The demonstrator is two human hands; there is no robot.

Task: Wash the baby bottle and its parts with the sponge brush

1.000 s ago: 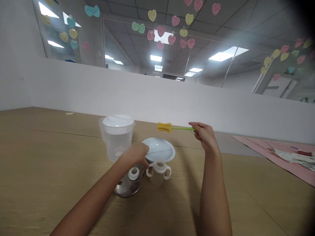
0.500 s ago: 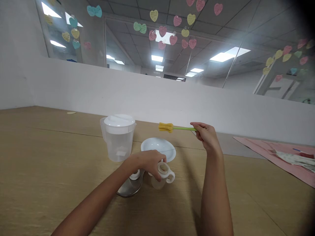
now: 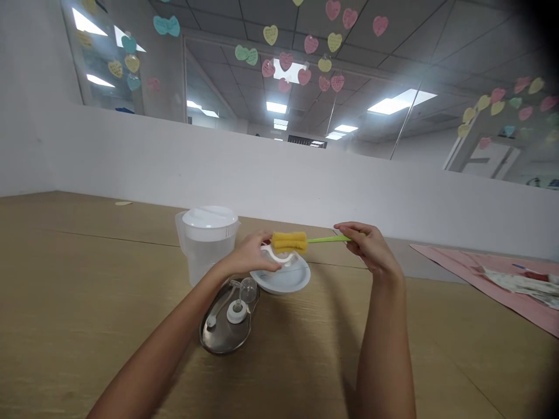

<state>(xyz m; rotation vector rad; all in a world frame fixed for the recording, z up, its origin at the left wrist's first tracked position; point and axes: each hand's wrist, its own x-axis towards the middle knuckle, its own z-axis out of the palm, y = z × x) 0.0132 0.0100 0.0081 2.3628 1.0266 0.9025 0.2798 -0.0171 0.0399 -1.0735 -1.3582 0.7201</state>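
Note:
My left hand (image 3: pixel 252 255) is closed on a two-handled baby bottle (image 3: pixel 276 256), lifted off the table and tipped on its side. Much of the bottle is hidden behind the sponge and my fingers. My right hand (image 3: pixel 367 244) pinches the green handle of a bottle brush (image 3: pixel 290 241). Its yellow sponge head lies across the bottle; from here I cannot tell whether it touches. Below both is a white bowl (image 3: pixel 283 285). Nearer to me sits a metal kidney-shaped tray (image 3: pixel 226 340) with a white ring-shaped bottle top (image 3: pixel 236 312), a clear dome cap (image 3: pixel 248 289) and a thin tube with a pale end.
A lidded clear pitcher (image 3: pixel 205 250) stands behind the tray, close to my left forearm. At the right lies a pink cloth (image 3: pixel 458 265) with a patterned cloth and a pen on it. A white wall (image 3: pixel 279 174) with windows above borders the table's back.
My left hand has grasped the bottle, raised it from the table and tilted it up to the brush. The brush has dropped slightly. The tray is fully visible again.

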